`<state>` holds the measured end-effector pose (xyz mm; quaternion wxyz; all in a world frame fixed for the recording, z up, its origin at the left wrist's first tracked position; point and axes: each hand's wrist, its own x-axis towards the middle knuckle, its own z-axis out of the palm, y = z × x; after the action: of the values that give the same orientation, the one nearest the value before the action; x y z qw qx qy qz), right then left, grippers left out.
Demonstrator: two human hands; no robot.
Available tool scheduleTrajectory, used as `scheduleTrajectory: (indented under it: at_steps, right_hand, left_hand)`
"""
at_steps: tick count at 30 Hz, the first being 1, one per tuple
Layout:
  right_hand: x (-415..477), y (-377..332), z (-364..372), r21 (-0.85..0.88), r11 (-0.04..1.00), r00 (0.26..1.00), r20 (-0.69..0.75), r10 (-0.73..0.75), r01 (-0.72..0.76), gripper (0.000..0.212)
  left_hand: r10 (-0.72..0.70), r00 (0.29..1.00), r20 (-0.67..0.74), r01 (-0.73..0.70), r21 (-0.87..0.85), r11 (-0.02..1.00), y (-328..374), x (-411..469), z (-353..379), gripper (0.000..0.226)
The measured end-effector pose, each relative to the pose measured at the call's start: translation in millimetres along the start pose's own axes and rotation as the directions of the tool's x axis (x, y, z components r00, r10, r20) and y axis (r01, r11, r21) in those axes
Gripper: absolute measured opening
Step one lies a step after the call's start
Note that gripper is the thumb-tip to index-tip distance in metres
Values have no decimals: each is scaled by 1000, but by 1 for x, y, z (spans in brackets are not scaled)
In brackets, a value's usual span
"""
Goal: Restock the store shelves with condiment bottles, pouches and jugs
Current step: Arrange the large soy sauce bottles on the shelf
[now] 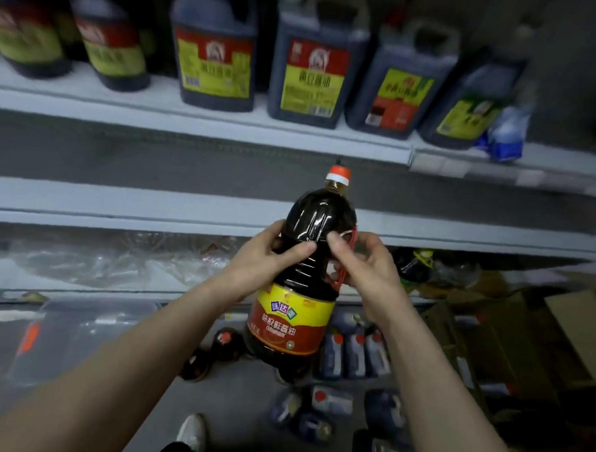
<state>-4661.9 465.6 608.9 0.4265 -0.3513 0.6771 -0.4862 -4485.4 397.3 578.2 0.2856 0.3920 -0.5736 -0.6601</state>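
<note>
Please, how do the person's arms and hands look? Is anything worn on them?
Both arms are bare as far as the picture shows: no sleeve reaches the forearms. The left hand and the right hand wear no gloves, and I see no watch, ring or bracelet.

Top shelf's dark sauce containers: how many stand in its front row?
6. At the left, one rounded dark bottle and a second. Rightward, four squarish dark plastic jugs: first, second, third, fourth. Others may be hidden behind.
</note>
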Motion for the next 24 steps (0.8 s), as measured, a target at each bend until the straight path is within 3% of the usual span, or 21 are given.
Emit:
scheduleTrajectory:
  at_steps: [3,8,15,24]
  right_hand:
    - [-8,-52,-6,-45,997,995,78,-60,64,70]
    - [-12,-127,-10,-85,975,977,88,-196,204,63]
    - [-10,-238,-1,-151,921,928,155,-338,360,90]
    - [0,-342,49,-27,881,866,201,-458,473,78]
  left_hand:
    - [80,996,-26,-79,34,996,49,-4,-2,72]
    - [195,979,-58,-190,85,978,123,-14,-10,70]
    - [344,932,-111,-338,67,939,222,-20,-33,77]
    - [499,858,-125,-486,119,866,312,-22,-99,63]
